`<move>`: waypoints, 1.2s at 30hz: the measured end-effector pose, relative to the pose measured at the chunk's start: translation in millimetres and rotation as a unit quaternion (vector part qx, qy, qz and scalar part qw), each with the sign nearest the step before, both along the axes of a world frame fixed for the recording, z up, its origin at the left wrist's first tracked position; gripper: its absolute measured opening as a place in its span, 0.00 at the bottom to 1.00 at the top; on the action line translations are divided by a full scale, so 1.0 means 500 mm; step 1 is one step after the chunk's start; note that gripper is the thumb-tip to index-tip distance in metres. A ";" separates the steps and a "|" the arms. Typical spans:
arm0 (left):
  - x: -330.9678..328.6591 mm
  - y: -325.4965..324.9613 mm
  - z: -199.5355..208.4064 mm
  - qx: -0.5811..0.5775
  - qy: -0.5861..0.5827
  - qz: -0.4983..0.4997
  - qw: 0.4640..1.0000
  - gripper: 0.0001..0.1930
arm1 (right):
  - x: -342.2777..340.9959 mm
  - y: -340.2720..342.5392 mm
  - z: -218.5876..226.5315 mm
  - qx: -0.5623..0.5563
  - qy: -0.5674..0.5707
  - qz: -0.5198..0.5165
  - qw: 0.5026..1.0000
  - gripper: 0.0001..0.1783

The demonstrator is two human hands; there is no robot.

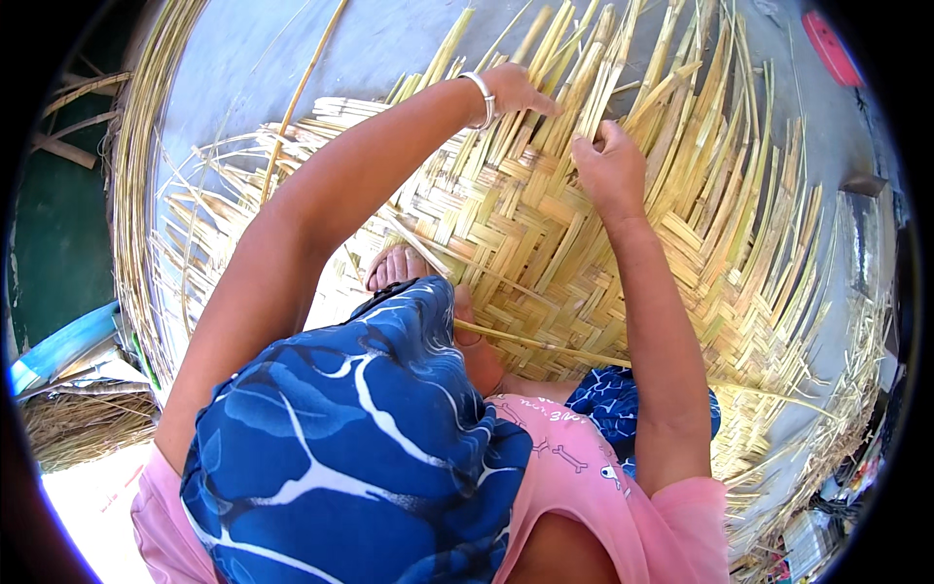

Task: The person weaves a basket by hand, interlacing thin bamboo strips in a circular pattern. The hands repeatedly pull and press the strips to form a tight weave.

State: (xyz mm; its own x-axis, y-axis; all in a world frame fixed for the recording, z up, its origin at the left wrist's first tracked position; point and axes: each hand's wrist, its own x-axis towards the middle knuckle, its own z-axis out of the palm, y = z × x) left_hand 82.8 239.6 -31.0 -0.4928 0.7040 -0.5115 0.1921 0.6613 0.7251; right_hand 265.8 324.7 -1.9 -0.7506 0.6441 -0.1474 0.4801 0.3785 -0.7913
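Observation:
A large mat of woven pale yellow-green split-cane strips lies under my hands, with loose strip ends fanning out along its far edge. My right hand is closed in a pinch on a flat strip near the far middle of the weave. Just left of it, my left hand, a pale bangle on its wrist, lies over the loose ends. One of its fingers stretches toward the right hand; the others are partly hidden. My bare foot rests on the mat's near left part.
Long thin canes run along the left side of the grey floor. One thin stick crosses the mat's left part. A red object lies at the far right. Fibre scraps line the right edge.

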 end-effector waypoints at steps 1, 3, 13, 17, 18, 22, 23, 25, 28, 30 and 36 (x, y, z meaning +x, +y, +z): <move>0.007 -0.004 0.006 0.047 -0.087 0.033 0.995 0.20 | 0.001 0.001 -0.006 -0.013 0.005 -0.009 1.000 0.14; 0.021 -0.005 0.007 0.072 -0.163 0.090 0.980 0.19 | 0.002 0.002 -0.023 -0.024 0.007 -0.018 1.000 0.15; 0.038 -0.032 0.057 0.184 -0.277 0.105 0.937 0.19 | -0.008 -0.011 -0.010 0.070 -0.046 0.035 0.996 0.12; 0.039 -0.043 0.080 0.210 -0.318 0.097 0.919 0.20 | 0.000 -0.025 -0.011 0.152 -0.014 0.114 0.982 0.13; 0.039 -0.048 0.087 0.218 -0.348 0.114 0.904 0.20 | 0.000 -0.023 -0.016 0.170 0.003 0.128 0.977 0.14; 0.034 -0.082 0.092 0.338 -0.393 0.148 0.842 0.17 | -0.008 0.008 -0.011 0.118 -0.054 0.176 0.976 0.14; 0.042 -0.089 0.091 0.348 -0.324 0.200 0.857 0.15 | -0.011 0.011 -0.014 0.123 -0.065 0.177 0.974 0.14; 0.032 -0.112 0.066 0.307 -0.258 0.265 0.877 0.14 | -0.013 0.003 -0.012 0.119 -0.082 0.173 0.974 0.13; 0.031 -0.153 0.037 0.240 -0.194 0.331 0.892 0.12 | -0.014 -0.007 -0.007 0.125 -0.089 0.155 0.976 0.11; 0.051 -0.182 0.022 0.195 -0.160 0.360 0.898 0.12 | -0.012 -0.014 -0.022 0.174 -0.074 0.157 0.969 0.10; 0.071 -0.210 0.002 0.223 -0.171 0.390 0.877 0.12 | -0.030 -0.027 0.003 0.304 -0.115 0.261 0.909 0.06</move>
State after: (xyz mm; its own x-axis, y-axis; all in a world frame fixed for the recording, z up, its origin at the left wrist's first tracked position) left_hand 118.4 134.5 -29.8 -0.7847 0.3889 -0.4827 -0.4712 0.1317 0.8721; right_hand 250.9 311.1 -0.4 -0.9716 0.2243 -0.0747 0.2362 0.9361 -0.2606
